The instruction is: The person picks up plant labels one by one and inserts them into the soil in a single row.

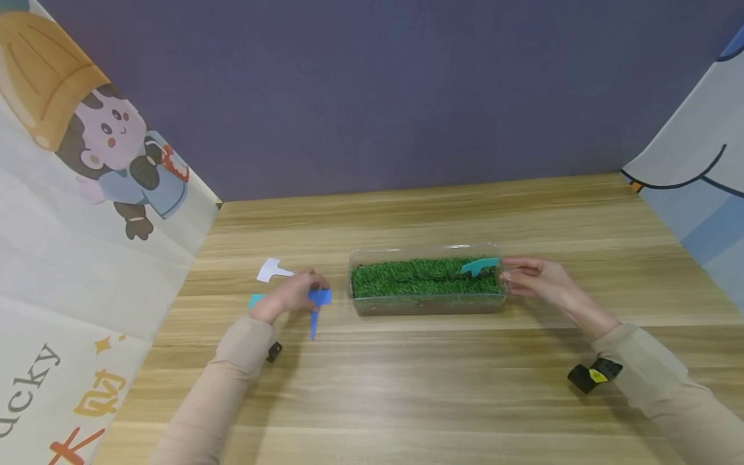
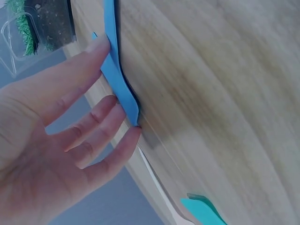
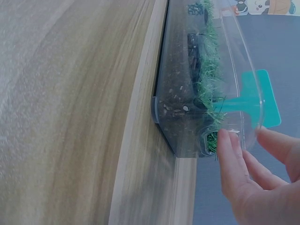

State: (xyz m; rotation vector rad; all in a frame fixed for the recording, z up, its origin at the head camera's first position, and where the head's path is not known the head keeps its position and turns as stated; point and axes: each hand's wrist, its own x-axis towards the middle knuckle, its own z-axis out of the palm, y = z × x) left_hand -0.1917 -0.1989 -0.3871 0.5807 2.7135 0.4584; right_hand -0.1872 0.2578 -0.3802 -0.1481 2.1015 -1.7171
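A blue T-shaped plant label (image 1: 320, 298) lies left of the planter, and my left hand (image 1: 295, 294) pinches its head. In the left wrist view the thumb is at one edge of the blue label (image 2: 119, 84), the fingertips at the other. My right hand (image 1: 537, 279) holds the right end of a clear plastic planter box (image 1: 430, 306), thumb by the rim and fingers against the end wall. Green artificial grass (image 1: 407, 278) over brown soil fills the box. Near that end a teal plant label (image 1: 480, 265) stands upright in the grass, its head at rim height.
Behind my left hand lies a white T-shaped plant label (image 1: 270, 269). Another teal label (image 1: 256, 299) is partly hidden under the left wrist. The wooden table (image 1: 418, 387) meets a dark blue panel (image 1: 407, 97) at the back; a printed cloth (image 1: 87, 271) hangs at the left.
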